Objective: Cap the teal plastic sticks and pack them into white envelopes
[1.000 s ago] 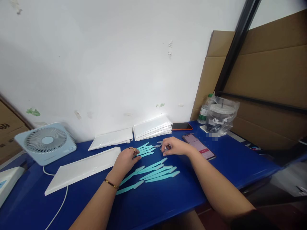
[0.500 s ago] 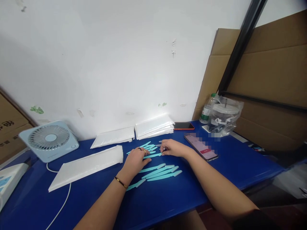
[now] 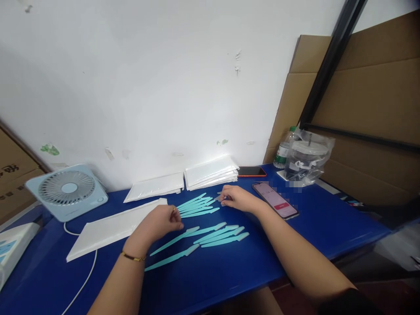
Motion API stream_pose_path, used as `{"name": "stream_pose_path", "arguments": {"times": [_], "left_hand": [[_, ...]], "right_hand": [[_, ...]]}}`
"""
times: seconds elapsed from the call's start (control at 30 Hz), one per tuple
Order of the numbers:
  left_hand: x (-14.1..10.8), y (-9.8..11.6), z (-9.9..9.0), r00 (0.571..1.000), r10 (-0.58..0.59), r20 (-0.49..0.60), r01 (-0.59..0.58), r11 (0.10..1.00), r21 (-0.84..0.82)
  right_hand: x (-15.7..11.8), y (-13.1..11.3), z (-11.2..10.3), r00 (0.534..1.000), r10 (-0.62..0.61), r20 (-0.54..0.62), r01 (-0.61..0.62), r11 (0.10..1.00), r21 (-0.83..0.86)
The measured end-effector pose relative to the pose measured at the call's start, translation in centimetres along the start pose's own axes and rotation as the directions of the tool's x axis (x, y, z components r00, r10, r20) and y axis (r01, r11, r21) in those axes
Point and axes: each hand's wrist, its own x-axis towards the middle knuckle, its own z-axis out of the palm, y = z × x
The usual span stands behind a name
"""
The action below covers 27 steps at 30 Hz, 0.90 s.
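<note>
a white wall (image 3: 147, 87) rises behind a blue table (image 3: 229, 280). on the table's left stands a pale blue fan (image 3: 68, 205); to its right a flat white packet (image 3: 108, 232) slants toward the left hand, and a stack of white packets (image 3: 210, 173) sits by the wall. the left hand (image 3: 162, 223) is over the packet's right end, fingers curled in and thumb close to them. the right hand (image 3: 234, 197), fingers bent and tips near together, is beside a lit phone (image 3: 278, 201). from this angle i can't tell whether either hand pinches anything.

the upper turquoise sticks (image 3: 200, 213) lie between the hands, long axes running left to right and slightly away from the person: left ends by the left fingers, tips pointing toward the right hand. the lower turquoise sticks (image 3: 226, 240) lie closer to the person, similarly slanted; the left hand is nearer their leftmost ones.
</note>
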Motion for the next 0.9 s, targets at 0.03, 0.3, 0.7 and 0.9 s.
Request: {"name": "stream_pose_path", "arguments": {"times": [0.03,0.3,0.7,0.9], "left_hand": [[-0.5,-0.4,-0.3,0.996,-0.040,0.081,0.040,0.999,0.004],[-0.6,0.3,0.2,0.998,-0.048,0.042,0.042,0.990,0.132],[2.1,1.8,2.2,0.991,0.133,-0.008,-0.132,0.976,-0.171],[2.6,1.0,2.6,0.991,0.090,-0.097,-0.098,0.992,-0.079]], "right_hand": [[0.1,-0.5,0.1,1.000,-0.020,0.010,0.020,1.000,0.010],[0.2,-2.4,0.8,0.996,-0.058,0.072,0.054,0.997,0.053],[0.6,-1.9,1.5,0.986,-0.157,0.057,0.162,0.981,-0.106],[-0.1,1.1,-0.4,0.999,0.021,-0.049,-0.033,0.971,-0.238]]}}
